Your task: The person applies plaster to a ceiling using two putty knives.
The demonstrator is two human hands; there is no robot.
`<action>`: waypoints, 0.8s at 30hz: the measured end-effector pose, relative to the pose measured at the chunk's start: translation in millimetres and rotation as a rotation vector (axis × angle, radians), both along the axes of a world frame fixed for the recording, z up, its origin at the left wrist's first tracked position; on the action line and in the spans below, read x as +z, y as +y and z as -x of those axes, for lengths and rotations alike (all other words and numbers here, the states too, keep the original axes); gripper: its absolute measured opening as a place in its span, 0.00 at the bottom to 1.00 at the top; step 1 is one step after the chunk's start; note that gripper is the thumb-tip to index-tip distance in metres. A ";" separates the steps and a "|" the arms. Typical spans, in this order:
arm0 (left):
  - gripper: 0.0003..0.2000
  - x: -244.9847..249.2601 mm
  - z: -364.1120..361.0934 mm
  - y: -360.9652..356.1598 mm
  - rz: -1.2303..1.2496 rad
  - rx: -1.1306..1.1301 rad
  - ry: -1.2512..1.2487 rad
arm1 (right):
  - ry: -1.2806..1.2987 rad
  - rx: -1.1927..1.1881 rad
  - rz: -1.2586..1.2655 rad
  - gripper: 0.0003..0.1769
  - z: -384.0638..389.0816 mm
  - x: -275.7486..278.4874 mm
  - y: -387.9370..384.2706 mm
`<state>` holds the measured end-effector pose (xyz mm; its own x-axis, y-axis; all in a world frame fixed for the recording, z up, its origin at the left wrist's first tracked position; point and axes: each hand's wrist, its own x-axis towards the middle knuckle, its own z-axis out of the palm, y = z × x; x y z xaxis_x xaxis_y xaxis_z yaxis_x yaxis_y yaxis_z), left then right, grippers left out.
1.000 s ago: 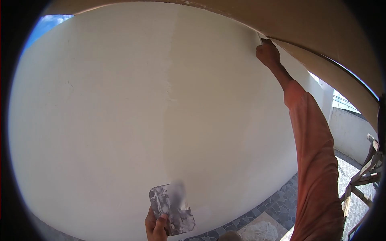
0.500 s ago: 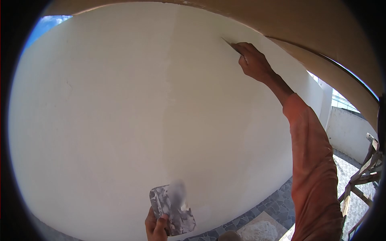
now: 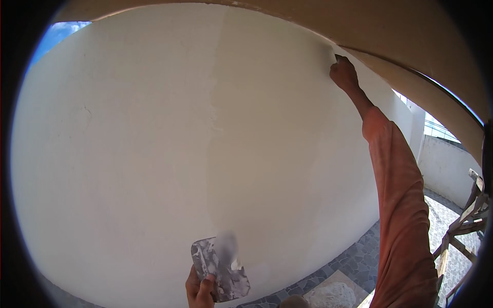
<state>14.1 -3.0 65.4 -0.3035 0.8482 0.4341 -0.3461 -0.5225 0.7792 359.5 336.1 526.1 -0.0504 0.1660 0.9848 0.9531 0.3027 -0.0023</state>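
Note:
My left hand (image 3: 199, 288) grips a flat, rounded-corner plate (image 3: 233, 280) smeared with grey and white putty, thumb on its face, low in front of the wall. Up at the top right, my right hand (image 3: 345, 73) is closed around a putty knife (image 3: 337, 58) held against the wall; most of its blade is hidden or blurred. The wall (image 3: 128, 154) is off-white, with a darker, damp-looking coated band (image 3: 262, 143) down its middle. That band has a ragged left edge with small ridges.
A brown overhang (image 3: 400, 31) curves just above my right hand. Wooden trestle-like pieces (image 3: 465, 226) stand at the right on a sunlit tiled floor. Below the wall, a board (image 3: 336, 292) with whitish material lies on grey stone-patterned tiles (image 3: 359, 259).
My right hand has swept the putty knife rightward along the top of the wall, close to the overhang, and its wrist has turned. My left hand and the plate stay put.

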 end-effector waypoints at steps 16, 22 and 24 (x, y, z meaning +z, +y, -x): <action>0.24 -0.6 0.7 -1.3 0.021 0.009 -0.002 | -0.457 0.306 -0.268 0.25 46.2 -67.5 -54.3; 0.24 -2.7 -2.4 2.1 0.005 0.027 -0.014 | -0.266 0.181 -0.356 0.23 5.0 -29.5 -14.2; 0.24 0.3 -3.4 0.4 0.018 0.026 -0.021 | -0.263 0.144 -0.311 0.24 10.5 -28.2 -13.5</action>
<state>17.5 -2.7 65.7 -0.3344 0.8476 0.4120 -0.3488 -0.5175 0.7814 349.0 322.6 497.8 -0.3070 -0.1641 0.9375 0.8572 0.3803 0.3473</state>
